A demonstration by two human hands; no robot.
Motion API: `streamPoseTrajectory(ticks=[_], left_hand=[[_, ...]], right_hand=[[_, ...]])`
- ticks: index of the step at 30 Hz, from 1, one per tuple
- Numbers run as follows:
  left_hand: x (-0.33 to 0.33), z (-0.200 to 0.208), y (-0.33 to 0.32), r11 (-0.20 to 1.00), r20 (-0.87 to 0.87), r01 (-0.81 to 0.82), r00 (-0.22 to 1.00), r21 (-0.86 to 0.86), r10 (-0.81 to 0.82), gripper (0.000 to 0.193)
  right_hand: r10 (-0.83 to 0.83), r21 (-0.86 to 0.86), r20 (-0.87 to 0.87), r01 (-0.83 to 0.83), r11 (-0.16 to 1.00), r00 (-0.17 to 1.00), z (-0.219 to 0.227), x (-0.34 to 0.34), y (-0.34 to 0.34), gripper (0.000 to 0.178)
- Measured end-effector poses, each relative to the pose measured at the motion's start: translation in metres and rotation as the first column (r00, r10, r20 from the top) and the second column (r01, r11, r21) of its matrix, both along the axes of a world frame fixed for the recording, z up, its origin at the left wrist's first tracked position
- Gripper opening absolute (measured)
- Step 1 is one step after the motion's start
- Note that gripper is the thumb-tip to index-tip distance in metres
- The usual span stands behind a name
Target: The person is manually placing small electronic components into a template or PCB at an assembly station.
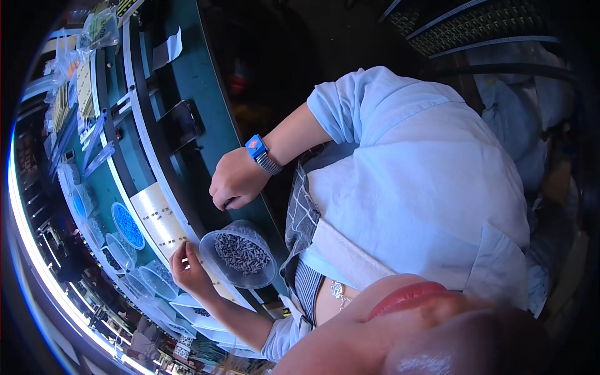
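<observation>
My right hand (237,178), with a blue-faced watch at its wrist, is held over the dark near edge of the bench. Its fingers are curled, and something small and dark shows at the fingertips. My left hand (187,269) is at a pale board strip (157,215) with rows of small dark parts along it. Thumb and fingers pinch together at the strip's end; what they hold, if anything, is too small to name. Between the hands stands a clear plastic tub (269,278) of many small dark grey pieces (240,253).
Metal rails (164,178) run along the green bench (215,81). A dark phone (181,125) and white paper (167,50) lie farther up. Past the rails are a tub of blue pieces (128,225), several clear containers (156,278) and plastic bags (99,28).
</observation>
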State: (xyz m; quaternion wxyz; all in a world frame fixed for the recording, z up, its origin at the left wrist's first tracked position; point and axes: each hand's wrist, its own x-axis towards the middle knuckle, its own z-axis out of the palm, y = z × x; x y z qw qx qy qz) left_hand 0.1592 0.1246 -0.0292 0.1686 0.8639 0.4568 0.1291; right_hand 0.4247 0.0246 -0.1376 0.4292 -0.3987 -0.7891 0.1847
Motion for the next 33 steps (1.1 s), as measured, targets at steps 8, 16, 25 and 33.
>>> streamPoseTrajectory(ticks=[8,16,25,33], left_hand=[[-0.013,0.008,-0.006,0.997,0.025,-0.075,0.997,0.024,0.075,0.013],[-0.016,-0.009,-0.005,0.999,0.16,-0.029,0.987,0.013,0.027,0.013],[-0.023,-0.022,-0.003,0.998,0.186,-0.014,0.982,0.059,0.003,0.014],[-0.02,-0.028,-0.006,0.997,0.26,-0.066,0.964,0.029,0.056,0.013]], right_hand=[[0.065,0.035,0.02,-0.065,0.997,0.998,0.009,-0.006,0.004,0.012],[0.049,-0.025,0.036,-0.048,0.999,0.998,0.005,-0.017,0.004,0.011],[0.062,-0.08,0.069,-0.056,0.995,0.996,0.008,-0.021,0.007,0.011],[0.068,-0.088,0.082,-0.061,0.994,0.994,0.008,-0.023,0.007,0.011]])
